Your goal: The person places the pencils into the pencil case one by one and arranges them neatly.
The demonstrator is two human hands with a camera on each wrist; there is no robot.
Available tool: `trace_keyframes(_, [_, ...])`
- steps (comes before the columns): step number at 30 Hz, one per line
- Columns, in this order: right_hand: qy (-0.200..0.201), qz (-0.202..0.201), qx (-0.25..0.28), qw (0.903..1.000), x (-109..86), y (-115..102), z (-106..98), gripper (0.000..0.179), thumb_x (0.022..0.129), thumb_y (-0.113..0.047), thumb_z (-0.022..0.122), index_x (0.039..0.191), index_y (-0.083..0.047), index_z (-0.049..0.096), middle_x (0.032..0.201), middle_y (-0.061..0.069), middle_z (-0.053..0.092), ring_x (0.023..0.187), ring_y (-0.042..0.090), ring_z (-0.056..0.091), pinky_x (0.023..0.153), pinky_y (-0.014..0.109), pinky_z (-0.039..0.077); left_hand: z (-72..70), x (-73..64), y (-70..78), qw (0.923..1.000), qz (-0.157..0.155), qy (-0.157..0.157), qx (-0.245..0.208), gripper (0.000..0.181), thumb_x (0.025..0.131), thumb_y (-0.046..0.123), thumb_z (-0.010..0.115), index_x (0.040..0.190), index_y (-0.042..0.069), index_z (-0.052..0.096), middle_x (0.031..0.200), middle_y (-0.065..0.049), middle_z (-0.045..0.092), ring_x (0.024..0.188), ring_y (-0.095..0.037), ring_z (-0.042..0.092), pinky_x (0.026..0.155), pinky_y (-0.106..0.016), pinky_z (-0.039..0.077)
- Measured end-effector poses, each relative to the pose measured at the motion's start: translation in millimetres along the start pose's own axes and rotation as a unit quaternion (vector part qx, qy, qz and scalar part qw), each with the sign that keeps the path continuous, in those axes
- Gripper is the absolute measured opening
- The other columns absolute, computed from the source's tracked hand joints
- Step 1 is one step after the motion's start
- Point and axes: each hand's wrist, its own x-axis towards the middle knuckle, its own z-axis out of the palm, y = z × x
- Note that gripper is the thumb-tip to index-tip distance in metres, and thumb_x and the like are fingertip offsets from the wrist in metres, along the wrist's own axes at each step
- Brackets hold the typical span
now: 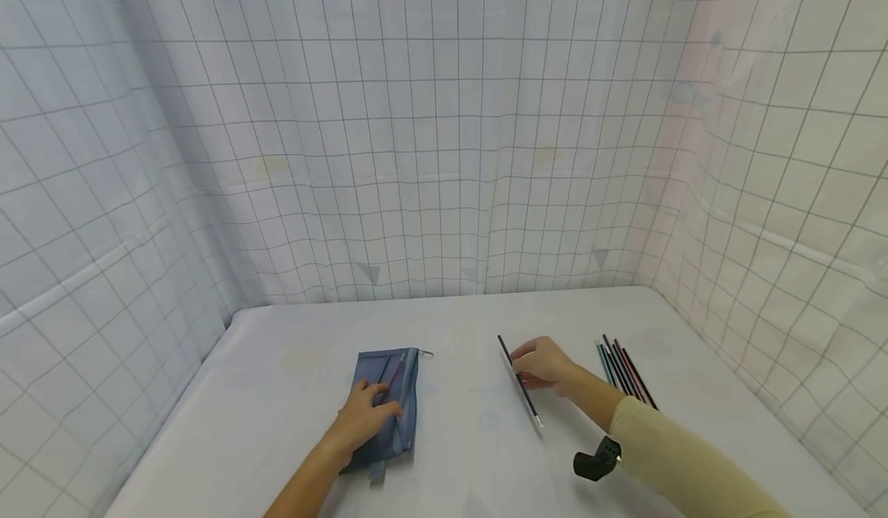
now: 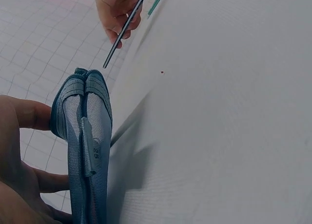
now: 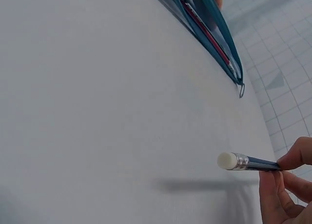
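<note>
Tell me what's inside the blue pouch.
Inside the pouch, at least one red pencil is visible. The pouch walls cover the rest, so I can't count the contents.

high head view facing forward and down over surface (image 1: 458, 456), close wrist views across it, both sharing pouch (image 2: 77, 160) and pencil (image 3: 258, 163)

The place was a screened-off booth, its kind of building unclear: grid-patterned white curtains (image 1: 444, 136) walled three sides of a white-covered table (image 1: 461, 402).
</note>
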Motion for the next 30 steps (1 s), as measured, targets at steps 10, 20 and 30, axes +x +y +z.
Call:
trace_keyframes(10, [-0.017, 0.002, 0.014, 0.9998, -0.2, -8, 20, 0.023, 0.088, 0.0, 0.072, 0.111, 0.003, 0.072, 0.094, 0.012, 0.068, 0.07, 0.019, 0.063, 0.065, 0.032, 0.06, 0.0, 0.1, 0.2, 1.0, 0.004, 0.001, 0.006, 0.067, 0.089, 0.027, 0.067, 0.144, -0.007, 0.052, 0.159, -0.042, 0.017, 0.141, -0.071, 0.013, 0.104, -0.085, 0.015])
trace_keyframes(20, [-0.033, 0.014, 0.043, 0.9984, 1.6, -12, 41, 0.023, 0.088, -0.001, 0.073, 0.111, 0.002, 0.072, 0.094, 0.012, 0.069, 0.07, 0.017, 0.064, 0.063, 0.028, 0.058, -0.2, -1.0, 0.9, 1.0, -0.001, 0.0, 0.0, 0.068, 0.089, 0.028, 0.068, 0.146, -0.006, 0.05, 0.16, -0.041, 0.016, 0.14, -0.071, 0.011, 0.104, -0.085, 0.015])
trace_keyframes(30, [-0.051, 0.014, 0.062, 0.9967, 3.8, -20, 64, 0.023, 0.089, 0.0, 0.073, 0.111, 0.003, 0.071, 0.093, 0.012, 0.069, 0.07, 0.018, 0.063, 0.062, 0.028, 0.058, -1.5, -1.5, 1.8, 1.0, 0.0, -0.004, -0.005, 0.069, 0.089, 0.028, 0.068, 0.146, -0.006, 0.05, 0.16, -0.041, 0.014, 0.141, -0.071, 0.011, 0.104, -0.085, 0.015])
